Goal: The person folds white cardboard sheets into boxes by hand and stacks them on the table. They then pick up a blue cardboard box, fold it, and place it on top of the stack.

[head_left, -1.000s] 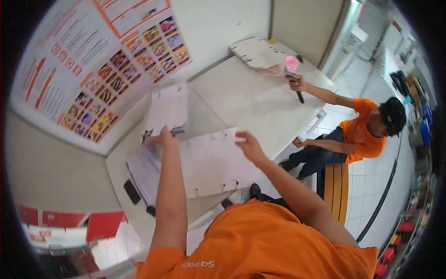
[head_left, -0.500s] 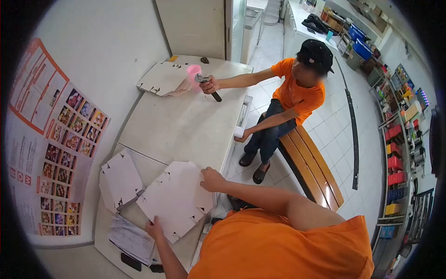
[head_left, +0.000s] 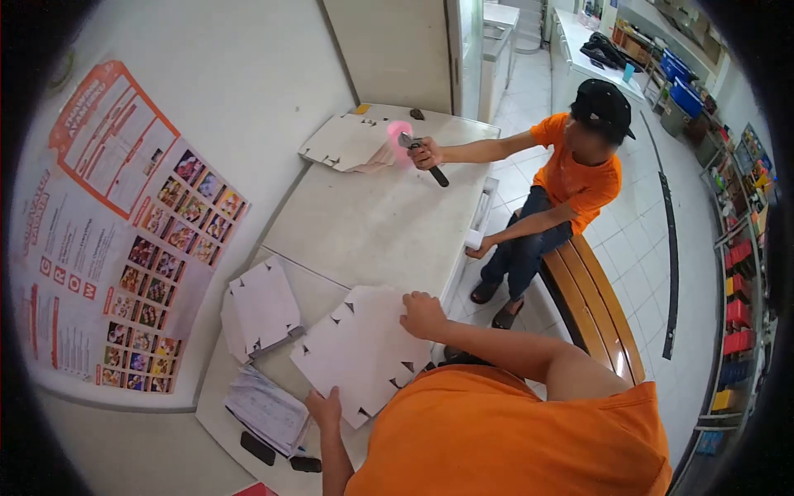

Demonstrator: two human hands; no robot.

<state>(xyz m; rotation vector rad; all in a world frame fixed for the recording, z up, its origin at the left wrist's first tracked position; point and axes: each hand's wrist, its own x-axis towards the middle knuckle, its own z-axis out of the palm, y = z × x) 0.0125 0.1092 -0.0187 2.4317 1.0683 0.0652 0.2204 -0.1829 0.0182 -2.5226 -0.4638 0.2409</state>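
Left hand point(head_left: 325, 407) pinches a notched white sheet point(head_left: 356, 349) at the near edge of the bench point(head_left: 364, 227), right hand point(head_left: 423, 315) opposite, its finger grip unclear; positioning seems underway, calling next for even support.

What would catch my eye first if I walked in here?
Probably the bright orange shirt at the bottom, with the wearer's left hand and right hand at a notched white sheet. At upper right, a seated co-worker in matching orange holds a black-handled tool over the table. A picture-filled poster covers the left wall.
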